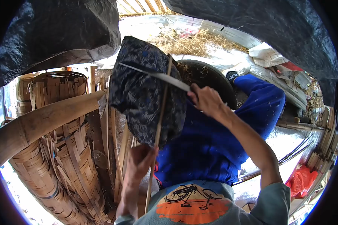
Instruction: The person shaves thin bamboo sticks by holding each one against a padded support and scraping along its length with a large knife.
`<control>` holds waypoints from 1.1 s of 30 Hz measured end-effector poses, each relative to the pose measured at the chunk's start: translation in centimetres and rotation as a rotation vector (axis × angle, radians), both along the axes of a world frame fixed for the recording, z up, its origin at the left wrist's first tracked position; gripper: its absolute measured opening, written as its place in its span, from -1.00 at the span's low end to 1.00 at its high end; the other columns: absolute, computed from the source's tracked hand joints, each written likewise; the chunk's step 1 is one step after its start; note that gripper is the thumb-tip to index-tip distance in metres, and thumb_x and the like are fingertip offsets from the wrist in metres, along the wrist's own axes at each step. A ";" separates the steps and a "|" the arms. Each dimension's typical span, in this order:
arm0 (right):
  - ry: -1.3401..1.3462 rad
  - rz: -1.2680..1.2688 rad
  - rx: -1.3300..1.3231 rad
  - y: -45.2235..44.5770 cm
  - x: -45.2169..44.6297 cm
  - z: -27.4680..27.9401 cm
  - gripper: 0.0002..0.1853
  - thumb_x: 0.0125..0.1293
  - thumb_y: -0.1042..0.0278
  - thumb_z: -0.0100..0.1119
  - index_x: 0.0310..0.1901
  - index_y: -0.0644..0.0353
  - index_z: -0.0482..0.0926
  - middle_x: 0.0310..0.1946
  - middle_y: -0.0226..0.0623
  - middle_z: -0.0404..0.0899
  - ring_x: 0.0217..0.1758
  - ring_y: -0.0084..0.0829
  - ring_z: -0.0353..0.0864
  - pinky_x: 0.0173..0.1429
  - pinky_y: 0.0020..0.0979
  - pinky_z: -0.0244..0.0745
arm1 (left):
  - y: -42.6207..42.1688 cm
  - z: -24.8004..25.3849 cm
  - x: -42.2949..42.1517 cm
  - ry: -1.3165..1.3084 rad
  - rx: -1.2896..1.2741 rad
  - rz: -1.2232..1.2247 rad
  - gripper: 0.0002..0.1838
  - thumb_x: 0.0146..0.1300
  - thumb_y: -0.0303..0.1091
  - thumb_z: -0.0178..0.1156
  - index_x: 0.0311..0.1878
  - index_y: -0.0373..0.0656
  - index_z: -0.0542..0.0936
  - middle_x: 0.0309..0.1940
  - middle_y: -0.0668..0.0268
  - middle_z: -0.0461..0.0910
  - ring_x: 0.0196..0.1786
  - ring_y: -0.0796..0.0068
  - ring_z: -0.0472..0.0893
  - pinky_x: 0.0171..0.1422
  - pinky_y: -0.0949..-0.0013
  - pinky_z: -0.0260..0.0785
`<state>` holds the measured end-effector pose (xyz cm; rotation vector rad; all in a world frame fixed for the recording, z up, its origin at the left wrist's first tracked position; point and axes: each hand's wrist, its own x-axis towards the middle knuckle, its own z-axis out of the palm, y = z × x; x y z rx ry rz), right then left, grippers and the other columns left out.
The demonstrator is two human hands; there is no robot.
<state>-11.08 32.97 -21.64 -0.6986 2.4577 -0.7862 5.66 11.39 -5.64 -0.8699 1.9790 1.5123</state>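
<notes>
My right hand is wrapped around the handle of a long knife. Its thin blade points to the upper left and crosses over a narrow bamboo strip; whether the two touch, I cannot tell. Closed round the lower part of that strip is my left hand, close to my body. Under the strip and the blade, a dark patterned cloth is draped over my left leg. My other leg, in blue trousers, is bent out to the right.
Tall woven bamboo baskets stand at the left, with a thick bamboo pole across them. A round black tub sits beyond my lap. Dark sheeting hangs overhead. Dry straw lies ahead, and a red plastic bag at the right.
</notes>
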 end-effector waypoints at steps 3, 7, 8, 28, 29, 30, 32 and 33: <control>-0.036 0.006 -0.087 0.4 -0.6 0.7 -0.56 0.46 -0.01 -0.13 -0.12 0.29 0.47 -0.76 -0.06 0.46 -0.65 0.02 0.54 -0.53 -0.05 0.49 | 0.4 0.7 1.7 -0.055 0.056 0.109 -0.62 0.34 -0.18 0.17 -0.48 -0.31 0.54 -0.69 0.33 0.50 -0.63 0.63 0.49 -0.55 0.55 0.23; -0.104 0.082 -0.160 1.1 1.4 2.6 -0.55 0.45 0.01 -0.13 -0.14 0.35 0.49 -0.77 -0.08 0.45 -0.64 0.00 0.54 -0.45 -0.04 0.52 | 1.7 0.4 0.2 0.012 -0.079 -0.019 -0.60 0.41 -0.21 0.08 -0.52 -0.29 0.48 -0.74 0.46 0.33 -0.66 0.71 0.33 -0.58 0.50 0.11; -0.083 0.125 -0.180 1.5 1.9 2.7 -0.54 0.45 0.00 -0.12 -0.14 0.33 0.49 -0.76 -0.08 0.46 -0.62 0.01 0.55 -0.43 -0.03 0.52 | 1.8 0.0 0.2 0.019 -0.071 -0.025 -0.60 0.41 -0.21 0.08 -0.52 -0.29 0.48 -0.74 0.46 0.33 -0.66 0.71 0.33 -0.58 0.50 0.11; -0.111 0.097 -0.187 1.5 0.6 0.1 -0.51 0.45 -0.06 -0.14 -0.08 0.31 0.50 -0.70 0.01 0.47 -0.52 0.05 0.57 -0.32 -0.02 0.51 | 1.6 -2.1 -2.8 0.018 -0.109 -0.017 -0.55 0.42 -0.11 0.01 -0.50 -0.26 0.50 -0.76 0.41 0.38 -0.72 0.65 0.38 -0.62 0.51 0.14; -0.125 0.105 -0.178 1.5 0.6 0.1 -0.52 0.45 -0.05 -0.15 -0.08 0.29 0.50 -0.71 -0.01 0.46 -0.54 0.05 0.57 -0.32 -0.03 0.51 | 1.5 -2.3 -3.3 0.038 -0.154 -0.062 -0.54 0.42 -0.09 0.03 -0.50 -0.26 0.51 -0.74 0.42 0.40 -0.70 0.66 0.41 -0.64 0.52 0.14; -0.123 0.098 -0.182 1.5 0.5 0.1 -0.52 0.45 -0.05 -0.15 -0.08 0.29 0.50 -0.71 -0.01 0.46 -0.54 0.05 0.57 -0.32 -0.03 0.51 | 1.4 -2.1 -3.2 0.039 -0.158 -0.070 -0.54 0.42 -0.09 0.03 -0.50 -0.26 0.51 -0.74 0.42 0.40 -0.70 0.66 0.41 -0.64 0.52 0.14; -0.130 0.023 -0.186 1.9 0.5 -0.4 -0.59 0.44 0.01 -0.10 -0.08 0.22 0.51 -0.67 -0.03 0.49 -0.50 0.06 0.57 -0.32 -0.01 0.47 | 1.4 -1.1 -2.5 0.056 -0.153 -0.120 -0.54 0.41 -0.10 0.03 -0.53 -0.26 0.50 -0.76 0.42 0.38 -0.74 0.66 0.39 -0.67 0.50 0.14; -0.130 0.010 -0.185 2.1 0.3 -1.0 -0.59 0.44 0.01 -0.10 -0.08 0.22 0.51 -0.67 -0.03 0.49 -0.50 0.06 0.57 -0.32 -0.01 0.47 | 1.5 0.0 -2.0 0.056 -0.150 -0.134 -0.54 0.41 -0.10 0.03 -0.53 -0.26 0.50 -0.76 0.42 0.38 -0.74 0.66 0.39 -0.67 0.50 0.14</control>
